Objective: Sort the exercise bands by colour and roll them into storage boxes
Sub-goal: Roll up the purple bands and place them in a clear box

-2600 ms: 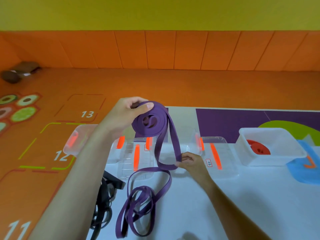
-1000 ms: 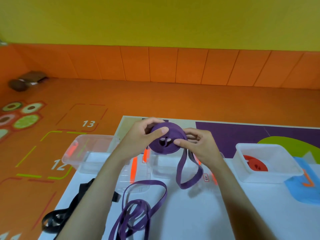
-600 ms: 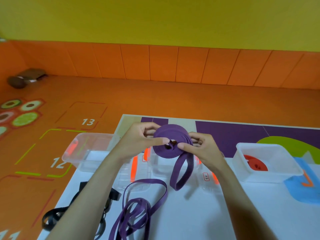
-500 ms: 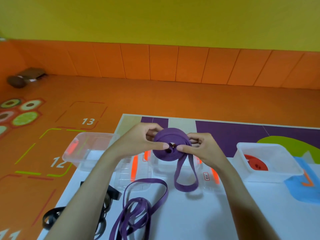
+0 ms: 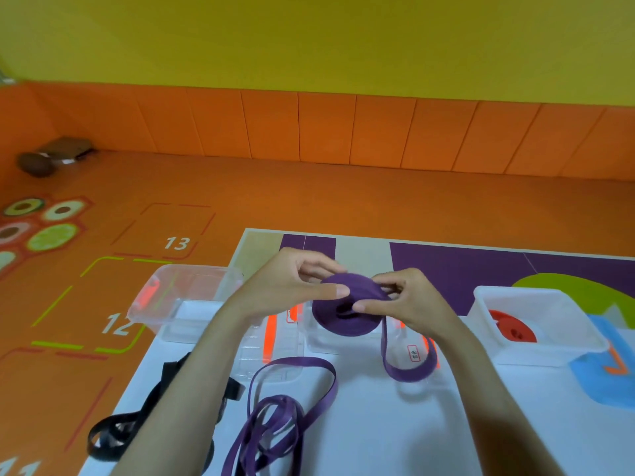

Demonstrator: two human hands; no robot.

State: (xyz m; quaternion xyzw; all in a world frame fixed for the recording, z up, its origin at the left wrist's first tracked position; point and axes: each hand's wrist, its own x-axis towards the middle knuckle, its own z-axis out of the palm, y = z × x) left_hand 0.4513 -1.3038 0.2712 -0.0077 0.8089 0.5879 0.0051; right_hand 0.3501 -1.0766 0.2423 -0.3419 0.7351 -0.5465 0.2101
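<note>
Both hands are raised above the desk (image 5: 395,438) at the centre of the frame, gripping one purple band (image 5: 347,316) wound into a flat roll. Left hand (image 5: 285,286): the thumb lies across the roll's near face and the fingers curl behind its upper edge. Right hand (image 5: 412,302): the thumb presses beside the roll's middle hole and the fingers curl round its right edge. A loose tail (image 5: 407,374) of the same band hangs from the roll in a loop; whether its bottom touches the desk, I cannot tell. A clear box (image 5: 318,343) stands just behind and below the roll. Lower centre: a second purple band (image 5: 275,420) lies unrolled in tangled loops. Lower left: a black band (image 5: 134,429), partly hidden by the left forearm. Right of frame: a white box (image 5: 549,353) holding a red roll (image 5: 512,329). Left of frame: a second clear box (image 5: 185,290) at the desk's edge.
</note>
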